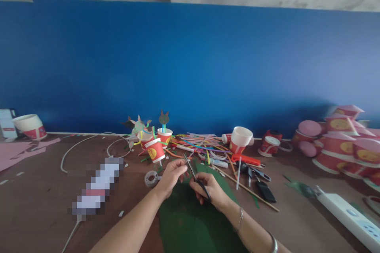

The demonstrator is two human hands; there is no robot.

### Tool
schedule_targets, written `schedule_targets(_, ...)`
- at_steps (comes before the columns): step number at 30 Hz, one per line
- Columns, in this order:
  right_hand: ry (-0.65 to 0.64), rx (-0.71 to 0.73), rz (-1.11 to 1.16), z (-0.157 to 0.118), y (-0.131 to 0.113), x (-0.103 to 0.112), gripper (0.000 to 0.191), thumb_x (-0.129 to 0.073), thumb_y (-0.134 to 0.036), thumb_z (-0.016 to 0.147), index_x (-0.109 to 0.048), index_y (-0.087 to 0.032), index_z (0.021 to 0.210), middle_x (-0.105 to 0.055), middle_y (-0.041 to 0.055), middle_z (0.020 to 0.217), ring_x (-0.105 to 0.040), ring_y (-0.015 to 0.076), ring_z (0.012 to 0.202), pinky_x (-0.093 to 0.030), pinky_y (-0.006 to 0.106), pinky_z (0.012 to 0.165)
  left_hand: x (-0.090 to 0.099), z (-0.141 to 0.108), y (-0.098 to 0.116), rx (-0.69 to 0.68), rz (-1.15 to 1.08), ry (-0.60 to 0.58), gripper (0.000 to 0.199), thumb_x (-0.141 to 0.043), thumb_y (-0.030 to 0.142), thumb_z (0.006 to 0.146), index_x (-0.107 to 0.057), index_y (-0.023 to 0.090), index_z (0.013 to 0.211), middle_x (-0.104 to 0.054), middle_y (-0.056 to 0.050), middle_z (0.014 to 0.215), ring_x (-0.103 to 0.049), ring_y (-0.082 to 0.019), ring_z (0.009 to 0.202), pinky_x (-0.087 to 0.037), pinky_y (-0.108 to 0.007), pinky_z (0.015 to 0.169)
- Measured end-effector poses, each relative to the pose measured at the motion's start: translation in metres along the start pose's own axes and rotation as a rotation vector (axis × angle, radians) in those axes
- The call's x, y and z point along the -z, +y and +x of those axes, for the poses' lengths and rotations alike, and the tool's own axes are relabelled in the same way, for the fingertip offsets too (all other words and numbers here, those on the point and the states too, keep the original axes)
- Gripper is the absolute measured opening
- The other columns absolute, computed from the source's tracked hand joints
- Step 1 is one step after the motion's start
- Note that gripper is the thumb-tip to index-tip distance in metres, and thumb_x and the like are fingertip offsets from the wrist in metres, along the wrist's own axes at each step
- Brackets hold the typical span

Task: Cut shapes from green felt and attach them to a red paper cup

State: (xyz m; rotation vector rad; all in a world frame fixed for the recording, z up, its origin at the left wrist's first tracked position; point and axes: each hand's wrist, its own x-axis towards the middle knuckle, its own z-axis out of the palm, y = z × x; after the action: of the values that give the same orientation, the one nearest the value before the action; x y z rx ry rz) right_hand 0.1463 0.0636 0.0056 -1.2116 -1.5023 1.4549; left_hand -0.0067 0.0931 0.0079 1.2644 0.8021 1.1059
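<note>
Right hand [208, 189] closed around black-handled steel scissors [199, 180]; left hand [171, 178] pinched narrow beside the blades, any held scrap too small to tell; dark green card sheet [184, 221] lies beneath, on brown wooden tabletop [38, 174]; risk: blades nicking left fingertips if the hands slip.

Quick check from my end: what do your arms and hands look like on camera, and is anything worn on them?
Both arms are bare, with no sleeves or gloves in view. The left hand shows no jewellery. Past the right hand, a thin silver-coloured chain bracelet circles the wrist, and a wider metal bangle sits further up the forearm.
</note>
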Motion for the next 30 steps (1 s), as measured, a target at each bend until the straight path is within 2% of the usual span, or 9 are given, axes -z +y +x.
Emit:
schedule_targets(6, -0.021, 0.013, 0.004, -0.0001, 0.0011, 0.0013, 0.033, -0.065, -0.046, 0.066, -0.055, -0.015, 0.070, -0.048, -0.0070, 0.043, -0.040, 0.0054, 0.032, -0.034, 0.016, 0.031, -0.0004, -0.0010, -0.0008, 0.026, -0.068, -0.048, 0.017, -0.054, 0.028, 0.074, -0.050, 0.015, 0.064, -0.059, -0.001, 0.054, -0.049, -0.009, 0.047, -0.031, -0.017, 0.042)
schedule_targets(12, -0.027, 0.011, 0.003, -0.0001, 0.0015, 0.0020, 0.033, -0.064, -0.046, 0.067, -0.057, -0.014, 0.069, -0.047, -0.0071, 0.042, -0.040, 0.0054, 0.033, -0.034, 0.016, 0.031, 0.0004, -0.0026, -0.0005, 0.061, -0.143, -0.059, 0.016, -0.056, 0.025, 0.073, -0.049, 0.014, 0.064, -0.062, -0.002, 0.057, -0.057, -0.011, 0.052, -0.036, -0.018, 0.045)
schedule_targets(21, -0.051, -0.013, 0.005, -0.0026, -0.0047, 0.0033, 0.034, -0.065, -0.046, 0.066, -0.054, -0.014, 0.066, -0.045, -0.0072, 0.038, -0.037, 0.0046, 0.031, -0.029, 0.015, 0.029, 0.0017, -0.0031, 0.0026, 0.078, -0.231, -0.103, 0.013, -0.056, 0.021, 0.071, -0.051, 0.013, 0.062, -0.064, -0.004, 0.062, -0.060, -0.014, 0.058, -0.044, -0.023, 0.055)
schedule_targets(30, -0.068, -0.020, -0.013, -0.0011, -0.0009, 0.0065, 0.031, -0.064, -0.044, 0.067, -0.056, -0.014, 0.068, -0.044, -0.0077, 0.038, -0.036, 0.0041, 0.030, -0.030, 0.015, 0.029, 0.0036, -0.0023, 0.0003, 0.099, -0.238, -0.096, 0.013, -0.056, 0.021, 0.069, -0.051, 0.013, 0.060, -0.065, -0.004, 0.062, -0.060, -0.014, 0.058, -0.043, -0.022, 0.055)
